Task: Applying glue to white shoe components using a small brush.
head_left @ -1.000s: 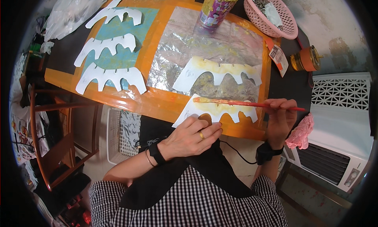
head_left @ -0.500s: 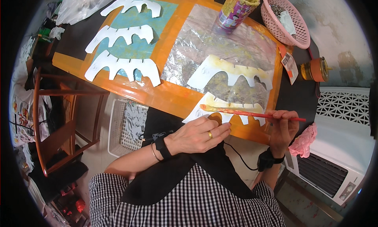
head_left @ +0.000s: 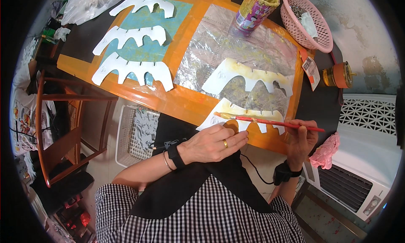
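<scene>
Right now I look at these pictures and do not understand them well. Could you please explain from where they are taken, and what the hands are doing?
There is no machine: these are a person's own bare hands. A wide fisheye camera on the person's head looks down, so straight edges bend. The right hand holds a red brush in its fingers, its tip at a white arched cut-out smeared with yellow. The left hand rests at that cut-out's lower edge. Beyond lies a second yellow-smeared cut-out; more white cut-outs lie at the left. Orange tape covers part of the dark table. Farther back stand a stained container and a pink basket.
</scene>
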